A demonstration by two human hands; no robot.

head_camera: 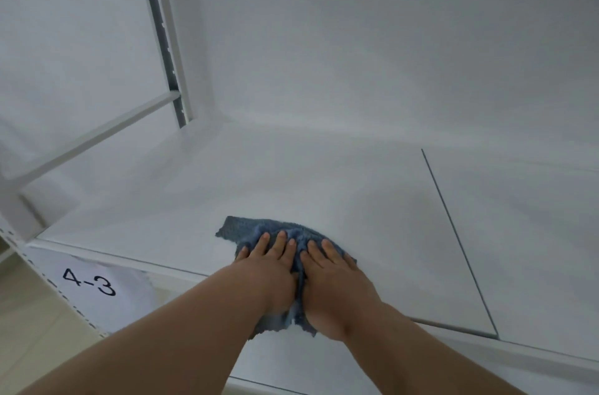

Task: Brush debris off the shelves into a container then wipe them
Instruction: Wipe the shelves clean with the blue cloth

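**Obs.:** Forearms nearest the lens, both reaching in. Your left hand point(270, 260) and right hand point(335, 268) lie flat, side by side, almost touching, fingers straight, palms pressing the blue cloth point(249, 227) onto the white shelf point(291, 174).

**Op.:** Why two hands on one rag?

**Obs.:** Judgement: flat palms spread the load, so the cloth stays in full contact and does not bunch as you push it. Nothing is pinched; you are pressing, not gripping. Part of the cloth hangs over the shelf's front edge below your wrists.

**Op.:** Position on the shelf?

**Obs.:** Near the front edge, left of the panel seam point(453, 232). The slotted upright point(162, 35) stands at the back-left corner, well apart from the cloth.

**Op.:** And the container for debris?

**Obs.:** None in view, nor any brush. No debris visible on the shelf surface. A paper label reading "4-3" point(89, 281) sits below the front-left edge. Judgement: brushing appears finished here; you are in the wiping step.
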